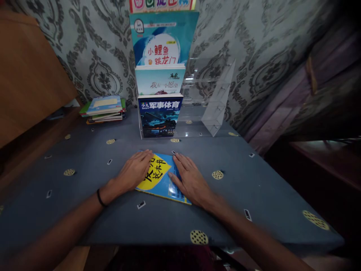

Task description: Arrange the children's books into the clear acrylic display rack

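A blue and yellow book (161, 174) lies closed on the table, slightly turned, with black characters on its cover. My left hand (137, 169) rests flat over the book's left side, its fingers stretched out and covering part of the title. Across the right side lies my right hand (189, 179), fingers extended and the thumb spread toward the middle of the cover. Just beyond the book, a dark blue book (160, 116) stands in the lowest row of a clear acrylic rack (218, 99).
Above it in the rack are a pale green book (159, 81) and a teal book (165, 32). A stack of books (104, 108) sits at the back left. A grey-blue cloth with pineapple prints covers the table (93, 210). A wooden panel (31, 71) stands at the left.
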A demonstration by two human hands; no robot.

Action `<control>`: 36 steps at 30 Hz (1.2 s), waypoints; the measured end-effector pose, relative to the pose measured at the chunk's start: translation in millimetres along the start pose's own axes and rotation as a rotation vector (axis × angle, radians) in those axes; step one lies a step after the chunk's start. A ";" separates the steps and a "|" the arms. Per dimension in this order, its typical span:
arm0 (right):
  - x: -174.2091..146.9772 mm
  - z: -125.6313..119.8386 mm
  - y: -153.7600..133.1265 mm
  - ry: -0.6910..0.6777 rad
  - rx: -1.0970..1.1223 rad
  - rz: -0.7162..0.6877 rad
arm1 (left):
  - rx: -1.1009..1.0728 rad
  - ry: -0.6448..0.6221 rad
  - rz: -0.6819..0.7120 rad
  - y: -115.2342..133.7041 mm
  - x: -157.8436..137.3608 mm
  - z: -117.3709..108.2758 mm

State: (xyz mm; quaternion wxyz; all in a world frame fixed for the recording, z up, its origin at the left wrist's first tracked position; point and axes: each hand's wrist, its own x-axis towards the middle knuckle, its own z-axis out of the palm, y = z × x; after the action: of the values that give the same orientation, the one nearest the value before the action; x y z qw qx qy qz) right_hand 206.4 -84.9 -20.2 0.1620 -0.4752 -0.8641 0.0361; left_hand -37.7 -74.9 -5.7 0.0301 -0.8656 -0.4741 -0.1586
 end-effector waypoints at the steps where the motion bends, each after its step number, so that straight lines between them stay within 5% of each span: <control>1: 0.3 0.2 -0.1 0.006 -0.003 0.000 | 0.017 -0.011 0.000 1.0 -0.4 -0.1; 8: -5.5 -0.8 -5.4 0.055 -0.067 0.025 | 0.101 0.021 -0.029 20.5 -25.8 -17.8; 15: -35.6 -7.1 -33.4 0.110 -0.149 0.098 | 0.028 0.100 -0.319 23.1 -87.5 -40.3; 19: -55.3 -13.8 -53.3 0.082 -0.151 0.069 | -0.067 0.145 -0.362 24.9 -109.0 -36.7; 27: -68.4 0.3 -67.0 0.140 -0.083 0.054 | -0.189 0.137 -0.347 21.7 -104.5 -32.3; 36: -47.5 15.7 -37.7 0.066 0.007 -0.100 | -0.108 0.109 -0.346 21.3 -108.2 -30.5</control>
State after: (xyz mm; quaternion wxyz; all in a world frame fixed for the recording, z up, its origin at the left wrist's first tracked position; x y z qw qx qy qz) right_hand 194.5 -143.6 -38.5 0.1939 -0.4318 -0.8807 0.0152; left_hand -81.7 -180.5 -7.5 -0.0186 -0.7616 -0.6043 -0.2333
